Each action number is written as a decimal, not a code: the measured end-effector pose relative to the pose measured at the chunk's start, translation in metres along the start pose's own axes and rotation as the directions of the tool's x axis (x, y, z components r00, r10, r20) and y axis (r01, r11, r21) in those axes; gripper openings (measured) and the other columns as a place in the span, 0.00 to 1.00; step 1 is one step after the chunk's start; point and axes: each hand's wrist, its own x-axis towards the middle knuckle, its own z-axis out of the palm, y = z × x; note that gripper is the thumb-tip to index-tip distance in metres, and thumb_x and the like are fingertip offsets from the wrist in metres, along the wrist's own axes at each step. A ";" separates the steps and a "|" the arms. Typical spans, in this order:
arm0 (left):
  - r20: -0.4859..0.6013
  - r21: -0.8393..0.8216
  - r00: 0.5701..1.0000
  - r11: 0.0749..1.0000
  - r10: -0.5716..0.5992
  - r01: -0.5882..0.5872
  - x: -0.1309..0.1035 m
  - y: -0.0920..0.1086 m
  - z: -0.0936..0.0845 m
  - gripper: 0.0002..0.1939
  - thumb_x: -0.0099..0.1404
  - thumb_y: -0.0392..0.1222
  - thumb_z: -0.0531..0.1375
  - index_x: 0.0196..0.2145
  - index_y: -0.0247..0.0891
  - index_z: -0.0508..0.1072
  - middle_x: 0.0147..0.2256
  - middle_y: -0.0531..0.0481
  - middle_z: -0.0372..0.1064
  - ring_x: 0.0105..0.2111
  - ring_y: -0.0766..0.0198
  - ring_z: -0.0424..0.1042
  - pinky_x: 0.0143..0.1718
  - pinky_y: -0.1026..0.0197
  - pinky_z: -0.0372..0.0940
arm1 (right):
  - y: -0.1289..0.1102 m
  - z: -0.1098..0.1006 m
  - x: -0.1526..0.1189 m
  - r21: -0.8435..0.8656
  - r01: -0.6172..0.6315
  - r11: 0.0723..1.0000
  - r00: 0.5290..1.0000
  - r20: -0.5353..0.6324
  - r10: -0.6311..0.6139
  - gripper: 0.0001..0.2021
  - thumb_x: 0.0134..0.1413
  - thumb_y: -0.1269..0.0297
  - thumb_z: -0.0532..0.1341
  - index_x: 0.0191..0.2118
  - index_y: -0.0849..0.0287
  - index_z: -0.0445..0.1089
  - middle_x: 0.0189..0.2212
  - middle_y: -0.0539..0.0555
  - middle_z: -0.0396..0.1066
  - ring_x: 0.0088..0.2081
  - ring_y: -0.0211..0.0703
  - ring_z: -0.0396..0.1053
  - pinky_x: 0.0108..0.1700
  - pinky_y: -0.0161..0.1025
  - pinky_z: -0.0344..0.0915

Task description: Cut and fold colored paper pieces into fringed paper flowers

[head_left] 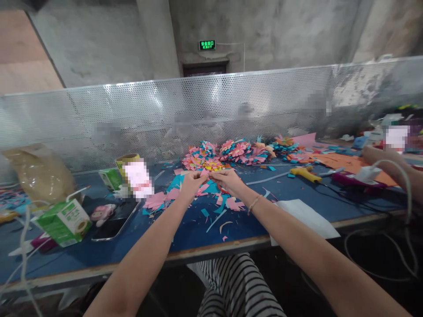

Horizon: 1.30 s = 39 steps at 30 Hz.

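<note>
My left hand (193,182) and my right hand (228,180) meet over the middle of the table, fingertips close together. Between them is a small piece of pink paper (205,172), pinched from both sides. Its exact shape is too small to make out. Just beyond the fingers lie pink, blue and yellow paper flowers (234,150). Loose pink paper pieces (155,200) and blue scraps are strewn around my wrists. Something red (223,189), partly hidden by my right hand, shows under it.
On the left are a green and white drink carton (68,222), a phone (114,224) and a brown bag (41,174). A yellow glue gun (306,174), orange paper (343,162) and a white sheet (302,215) lie right. A perforated metal panel (139,110) stands behind. Another person's arm (390,165) reaches in.
</note>
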 end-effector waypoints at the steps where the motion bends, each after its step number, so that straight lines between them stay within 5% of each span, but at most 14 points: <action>1: 0.006 0.028 1.000 1.000 0.012 -0.012 0.000 0.001 -0.001 0.11 0.46 0.46 0.62 0.19 0.34 0.69 0.18 0.55 0.64 0.21 0.69 0.64 0.26 0.66 0.60 | 0.000 0.000 0.000 0.012 -0.001 1.000 1.000 0.005 0.001 0.12 0.24 0.63 0.70 0.23 0.61 0.74 0.24 0.52 0.73 0.29 0.36 0.69 0.42 0.37 0.64; 20: 0.043 0.195 0.993 0.974 0.111 -0.117 0.001 0.003 -0.004 0.13 0.49 0.47 0.59 0.17 0.34 0.67 0.17 0.56 0.60 0.21 0.71 0.60 0.23 0.69 0.55 | -0.003 -0.007 -0.002 -0.038 -0.023 0.999 0.989 0.142 0.028 0.11 0.33 0.63 0.67 0.28 0.61 0.72 0.28 0.52 0.71 0.31 0.36 0.67 0.34 0.33 0.63; 31: 0.000 0.044 0.999 0.998 -0.042 0.042 0.003 -0.001 0.001 0.08 0.46 0.41 0.60 0.18 0.35 0.65 0.18 0.55 0.63 0.20 0.70 0.61 0.24 0.67 0.58 | 0.004 -0.003 0.003 -0.147 0.037 0.988 0.999 -0.001 -0.037 0.14 0.33 0.56 0.64 0.23 0.60 0.65 0.21 0.48 0.64 0.26 0.34 0.63 0.26 0.32 0.58; 39: 0.066 -0.123 0.987 0.980 -0.149 0.157 0.000 0.001 0.004 0.12 0.41 0.44 0.64 0.22 0.34 0.68 0.19 0.54 0.65 0.22 0.69 0.65 0.27 0.64 0.62 | 0.007 -0.006 0.008 -0.274 0.081 0.958 0.993 -0.064 -0.102 0.14 0.37 0.53 0.60 0.22 0.60 0.62 0.19 0.47 0.61 0.22 0.32 0.59 0.23 0.31 0.54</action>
